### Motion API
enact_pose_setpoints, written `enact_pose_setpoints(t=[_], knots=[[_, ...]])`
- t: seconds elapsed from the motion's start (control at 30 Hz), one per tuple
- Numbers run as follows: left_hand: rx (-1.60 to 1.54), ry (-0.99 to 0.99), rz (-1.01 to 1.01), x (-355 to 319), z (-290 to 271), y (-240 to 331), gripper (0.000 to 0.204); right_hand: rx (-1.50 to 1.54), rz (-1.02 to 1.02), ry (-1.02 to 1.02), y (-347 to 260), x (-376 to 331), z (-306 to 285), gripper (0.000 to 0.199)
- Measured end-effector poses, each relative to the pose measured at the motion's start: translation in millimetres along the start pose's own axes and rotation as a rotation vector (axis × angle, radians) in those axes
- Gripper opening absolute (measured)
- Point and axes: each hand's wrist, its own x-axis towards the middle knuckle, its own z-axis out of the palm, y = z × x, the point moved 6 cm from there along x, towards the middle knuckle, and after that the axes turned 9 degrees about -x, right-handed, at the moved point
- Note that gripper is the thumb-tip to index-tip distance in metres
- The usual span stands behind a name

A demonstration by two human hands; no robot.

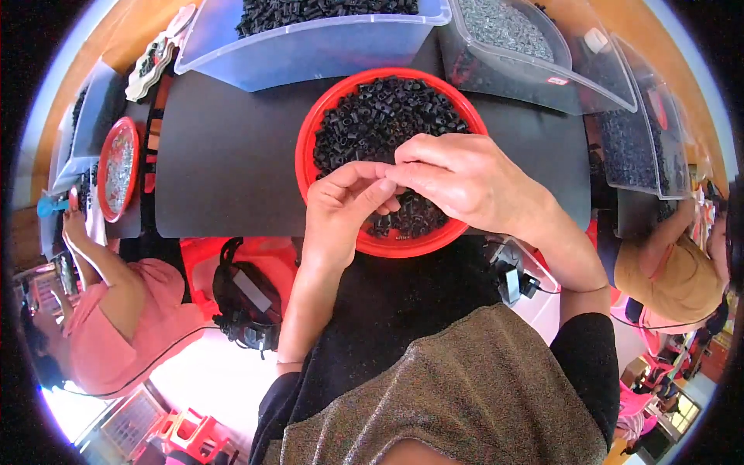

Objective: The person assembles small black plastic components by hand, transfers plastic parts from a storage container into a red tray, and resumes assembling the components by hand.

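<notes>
A round red bowl filled with small black plastic parts sits on a dark mat in front of me. My left hand and my right hand meet over the bowl's near side. Their fingertips pinch together around something small, too tiny to make out, close to the black parts.
Clear plastic bins stand behind the bowl: one with black parts, one with silvery parts, more at the right. A person in pink sits at the left by another red bowl. Another person is at the right.
</notes>
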Motion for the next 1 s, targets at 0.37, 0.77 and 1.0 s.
enact_pose_setpoints(t=[0.37, 0.77, 1.0], knots=[[0.049, -0.037, 0.022, -4, 6, 3, 0.015, 0.283, 0.191, -0.138, 19, 6, -5, 0.013], [0.08, 0.009, 0.078, -1, 10, 1, 0.015, 0.582, 0.603, -0.134, 32, -12, 8, 0.012], [0.116, -0.011, 0.084, 1, 8, 1, 0.019, 0.722, 0.702, -0.089, 31, -27, 25, 0.009]])
